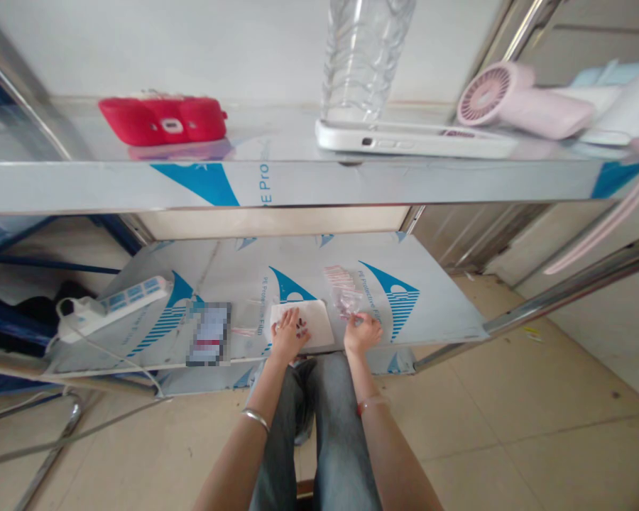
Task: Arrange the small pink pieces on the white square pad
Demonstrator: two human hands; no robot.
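Observation:
A white rectangular pad lies near the front edge of the lower shelf, with several small dark red pieces on it. My left hand rests on the pad's left part, fingers stretched out beside these pieces. Just right of the pad is a small clear plastic bag with reddish stripes and something reddish at its near end. The fingers of my right hand are pinched together at that near end of the bag. Whether a small piece is also between them is too small to tell.
A phone and a white power strip with a cable lie left on the lower shelf. The upper shelf overhangs it, bearing a red case, a clear bottle, a white-cased phone and a pink fan.

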